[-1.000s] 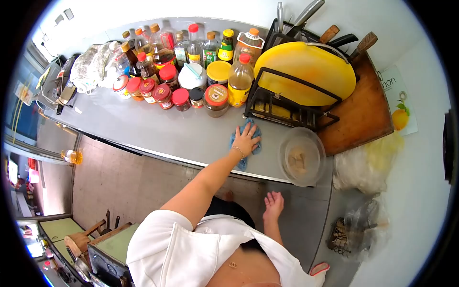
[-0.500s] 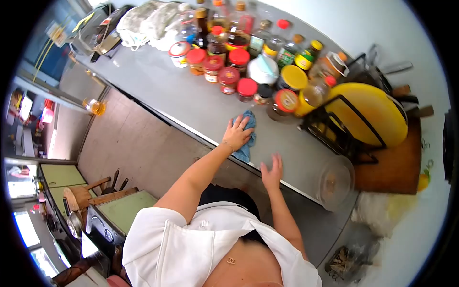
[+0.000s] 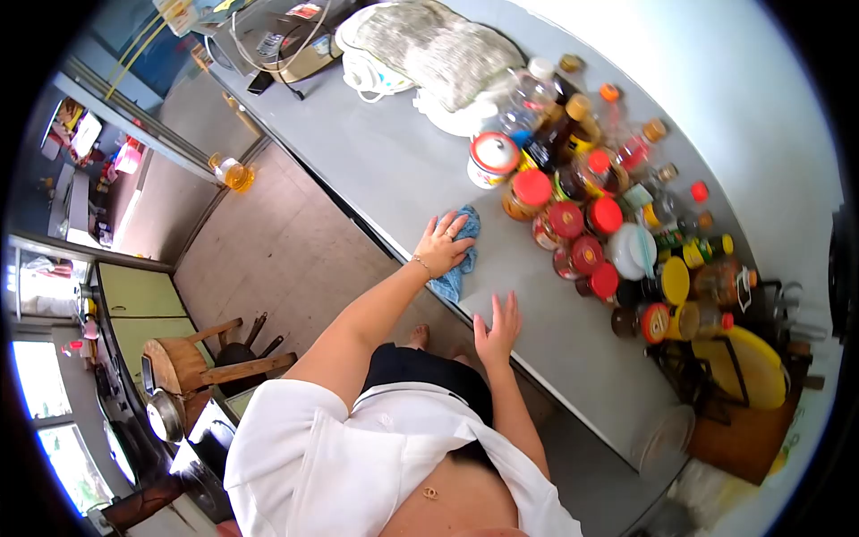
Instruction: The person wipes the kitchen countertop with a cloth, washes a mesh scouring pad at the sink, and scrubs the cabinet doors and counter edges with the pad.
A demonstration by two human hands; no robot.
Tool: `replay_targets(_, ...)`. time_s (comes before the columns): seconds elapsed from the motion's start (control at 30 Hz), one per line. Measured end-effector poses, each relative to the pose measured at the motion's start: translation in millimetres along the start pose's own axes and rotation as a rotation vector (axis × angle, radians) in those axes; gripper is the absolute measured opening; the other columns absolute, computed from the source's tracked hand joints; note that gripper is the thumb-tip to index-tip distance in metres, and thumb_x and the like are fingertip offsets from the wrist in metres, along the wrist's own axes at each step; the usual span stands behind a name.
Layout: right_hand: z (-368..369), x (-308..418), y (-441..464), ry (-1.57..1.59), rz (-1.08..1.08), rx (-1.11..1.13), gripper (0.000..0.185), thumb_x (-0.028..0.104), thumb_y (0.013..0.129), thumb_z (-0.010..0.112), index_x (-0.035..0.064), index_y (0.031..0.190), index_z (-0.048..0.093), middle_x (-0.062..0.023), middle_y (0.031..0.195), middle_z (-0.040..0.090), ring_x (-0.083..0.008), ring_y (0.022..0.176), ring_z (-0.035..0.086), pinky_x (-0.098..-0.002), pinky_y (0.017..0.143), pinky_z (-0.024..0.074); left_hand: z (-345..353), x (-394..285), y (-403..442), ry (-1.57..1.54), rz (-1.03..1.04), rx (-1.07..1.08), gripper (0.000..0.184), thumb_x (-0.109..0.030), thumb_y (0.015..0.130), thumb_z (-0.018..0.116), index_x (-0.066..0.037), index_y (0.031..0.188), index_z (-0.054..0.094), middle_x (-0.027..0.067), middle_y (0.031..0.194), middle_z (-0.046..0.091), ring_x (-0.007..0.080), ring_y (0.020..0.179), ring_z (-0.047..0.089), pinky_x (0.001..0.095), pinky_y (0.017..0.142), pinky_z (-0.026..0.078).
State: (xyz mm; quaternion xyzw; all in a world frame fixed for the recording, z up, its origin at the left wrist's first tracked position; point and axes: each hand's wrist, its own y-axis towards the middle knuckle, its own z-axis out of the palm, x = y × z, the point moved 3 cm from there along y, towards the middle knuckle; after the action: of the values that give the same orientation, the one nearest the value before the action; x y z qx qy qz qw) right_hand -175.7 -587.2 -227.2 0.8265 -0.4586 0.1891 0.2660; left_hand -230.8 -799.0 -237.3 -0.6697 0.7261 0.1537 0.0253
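My left hand (image 3: 438, 249) is pressed palm down on a blue cloth (image 3: 465, 234) on the grey counter (image 3: 546, 309), holding it near the front edge. Part of the cloth sticks out to the right of the fingers and below the palm. To the right, my right hand (image 3: 498, 331) is over the counter's front edge, its fingers apart and nothing in it. Beyond the cloth are red-lidded jars (image 3: 557, 224) and a white pot with a red rim (image 3: 493, 159).
Bottles (image 3: 564, 130) crowd behind the jars. A grey-white cloth bundle (image 3: 447, 54) lies at the back left. To the right are a yellow board (image 3: 747, 367) in a black rack and a clear bowl (image 3: 664, 440). A wooden stool (image 3: 174, 365) stands lower left.
The view has turned left along the counter. My left hand and the cloth have moved left along it, away from the rack. My right hand has risen to the counter edge, fingers spread.
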Motion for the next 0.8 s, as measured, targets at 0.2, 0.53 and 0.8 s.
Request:
replay_targets(0.2,56.4,31.8,88.0,0.129,-0.118,0.024,0.045,0.026,0.084,0.049,0.0022,0.122,0.044,-0.0236,0.132,0.033,-0.0381,0.122,0.032,-0.0511,0.100,0.0226,-17.2,58.9,24.7,-0.028,-0.067,-0.090,0.061,-0.030,0.067,0.066,-0.022,0.123,0.044,0.0128,0.140,0.022,0.0326,0.129,0.020,0.0550,0.101,0.021)
replay_targets(0.53,177.4,105.2,221.6,-0.112,-0.122,-0.064,0.048,0.033,0.087,0.040,0.0029,0.124,0.041,-0.0272,0.132,0.028,-0.0451,0.121,0.027,-0.0536,0.098,0.0237,-20.1,137.6,8.5,0.217,-0.108,0.071,0.061,-0.027,0.083,0.037,-0.006,0.138,0.019,0.0092,0.145,0.013,0.0238,0.135,0.004,0.0614,0.100,0.003)
replay_targets(0.8,326.2,248.8,379.1,-0.042,-0.253,-0.028,0.043,0.031,0.085,0.045,0.0047,0.118,0.048,-0.0250,0.130,0.033,-0.0435,0.121,0.029,-0.0513,0.099,0.0245,-77.5,371.5,33.0,0.326,-0.423,0.286,0.066,-0.026,0.082,0.040,-0.004,0.138,0.014,0.0115,0.145,0.008,0.0265,0.135,-0.004,0.0625,0.099,0.001)
